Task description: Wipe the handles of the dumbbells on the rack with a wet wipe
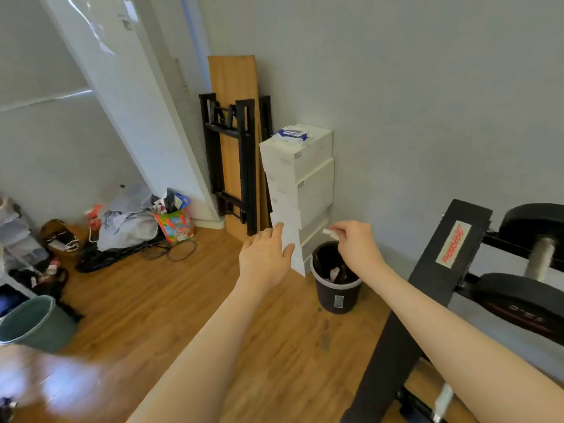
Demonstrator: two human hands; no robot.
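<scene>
My right hand [355, 245] pinches a small crumpled white wet wipe [331, 233] directly above a black waste bin [335, 296] that has rubbish inside. My left hand [265, 256] is stretched forward with relaxed, straight fingers and holds nothing, in front of a stack of white boxes [300, 178]. A blue and white pack of wet wipes [291, 134] lies on top of that stack. At the right edge stands the black dumbbell rack [427, 294] with a dumbbell whose metal handle [538, 257] sits between black weight plates.
A folded wooden table with black legs [236, 154] leans on the wall behind the boxes. Bags and cables [134, 230] clutter the left floor. A green bin [33, 323] stands at the lower left. Wooden floor stretches between.
</scene>
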